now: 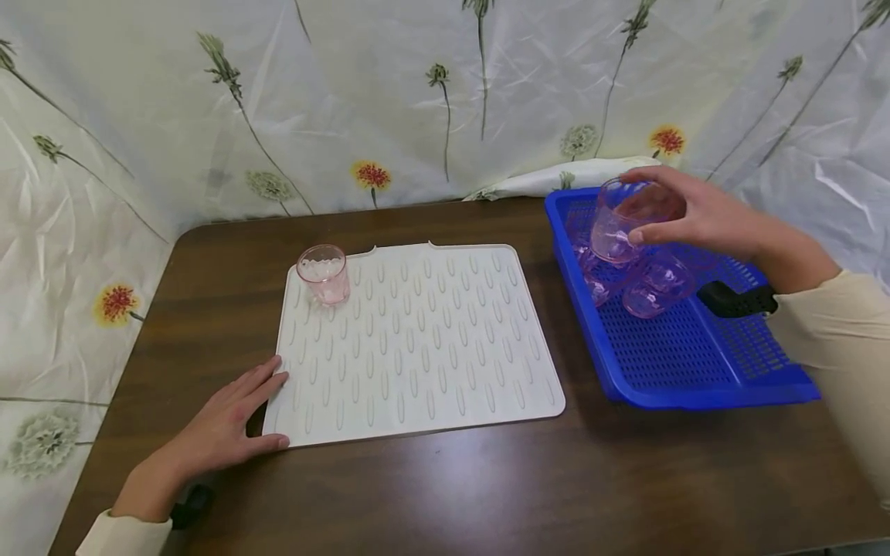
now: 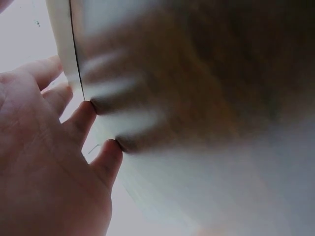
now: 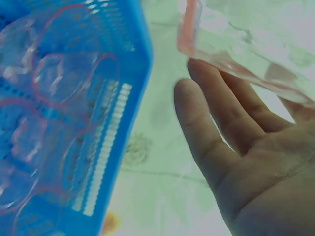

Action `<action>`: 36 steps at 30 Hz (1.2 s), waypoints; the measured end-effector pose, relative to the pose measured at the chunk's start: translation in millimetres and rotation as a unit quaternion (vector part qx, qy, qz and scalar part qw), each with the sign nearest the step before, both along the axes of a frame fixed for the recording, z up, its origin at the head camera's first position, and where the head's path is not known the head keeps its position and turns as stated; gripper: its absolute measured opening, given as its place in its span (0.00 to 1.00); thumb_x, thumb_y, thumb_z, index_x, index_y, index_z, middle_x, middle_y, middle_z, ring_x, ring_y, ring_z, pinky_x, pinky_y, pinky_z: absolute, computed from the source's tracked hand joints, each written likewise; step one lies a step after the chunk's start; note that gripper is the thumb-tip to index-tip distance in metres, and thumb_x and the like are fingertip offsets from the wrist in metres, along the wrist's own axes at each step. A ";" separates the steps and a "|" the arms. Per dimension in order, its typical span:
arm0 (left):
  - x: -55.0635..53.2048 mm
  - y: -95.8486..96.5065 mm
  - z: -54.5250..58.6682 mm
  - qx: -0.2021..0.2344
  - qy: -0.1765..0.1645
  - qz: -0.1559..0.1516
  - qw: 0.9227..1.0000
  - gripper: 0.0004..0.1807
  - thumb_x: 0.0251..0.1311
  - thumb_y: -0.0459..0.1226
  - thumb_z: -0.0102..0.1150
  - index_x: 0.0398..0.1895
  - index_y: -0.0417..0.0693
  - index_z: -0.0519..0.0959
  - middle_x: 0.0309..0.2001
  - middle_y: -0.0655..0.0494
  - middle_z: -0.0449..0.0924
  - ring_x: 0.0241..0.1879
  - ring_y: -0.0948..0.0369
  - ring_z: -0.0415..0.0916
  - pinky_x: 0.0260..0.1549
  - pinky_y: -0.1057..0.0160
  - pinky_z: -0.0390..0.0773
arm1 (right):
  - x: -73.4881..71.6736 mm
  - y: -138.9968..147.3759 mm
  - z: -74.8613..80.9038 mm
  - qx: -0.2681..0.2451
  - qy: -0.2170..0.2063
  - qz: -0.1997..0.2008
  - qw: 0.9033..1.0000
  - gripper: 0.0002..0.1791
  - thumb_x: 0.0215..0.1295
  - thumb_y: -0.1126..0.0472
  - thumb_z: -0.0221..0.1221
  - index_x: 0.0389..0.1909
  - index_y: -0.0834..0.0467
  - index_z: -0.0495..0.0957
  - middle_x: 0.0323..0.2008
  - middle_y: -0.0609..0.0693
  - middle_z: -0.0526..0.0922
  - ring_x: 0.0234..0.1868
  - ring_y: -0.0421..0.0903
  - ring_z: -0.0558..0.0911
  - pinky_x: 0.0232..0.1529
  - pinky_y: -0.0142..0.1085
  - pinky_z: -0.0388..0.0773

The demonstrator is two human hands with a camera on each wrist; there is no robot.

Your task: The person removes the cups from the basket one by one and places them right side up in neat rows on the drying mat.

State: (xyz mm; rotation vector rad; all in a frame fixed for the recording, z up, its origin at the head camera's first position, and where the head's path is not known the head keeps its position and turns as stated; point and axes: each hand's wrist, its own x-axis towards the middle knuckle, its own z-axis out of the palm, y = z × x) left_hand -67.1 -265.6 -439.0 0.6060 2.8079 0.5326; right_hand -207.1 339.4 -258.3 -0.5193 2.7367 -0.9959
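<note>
My right hand (image 1: 702, 216) grips a clear pink drinking glass (image 1: 610, 235), thumb on the near side and fingers at the far side, above the back of a blue plastic basket (image 1: 587, 332). Part of this glass (image 3: 231, 69) also shows at the top of the right wrist view. Several similar pink glasses (image 1: 657, 287) lie in the basket beneath. A white mat (image 1: 417, 347) with raised oval ridges lies flat on the table. One pink glass (image 1: 324, 279) stands at its back left corner. My left hand (image 1: 212, 428), fingers spread, touches the mat's left edge with its fingertips.
The dark brown wooden table (image 1: 452, 494) carries mat and basket. Behind it hangs a pale sheet (image 1: 389, 93) with printed flowers, and a fold of it (image 1: 570, 176) rests near the basket's back rim. A dark strap (image 1: 737, 300) circles my right wrist.
</note>
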 end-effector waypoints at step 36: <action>-3.1 0.3 0.0 0.001 0.020 -0.016 1.000 0.51 0.49 0.59 0.70 0.73 0.44 0.64 0.77 0.40 0.55 0.72 0.37 0.57 0.64 0.33 0.64 | -75.6 -211.5 -75.2 -0.120 -0.075 0.002 0.990 0.44 0.61 0.52 0.68 0.73 0.56 0.56 0.63 0.58 0.74 0.64 0.51 0.76 0.62 0.48 0.77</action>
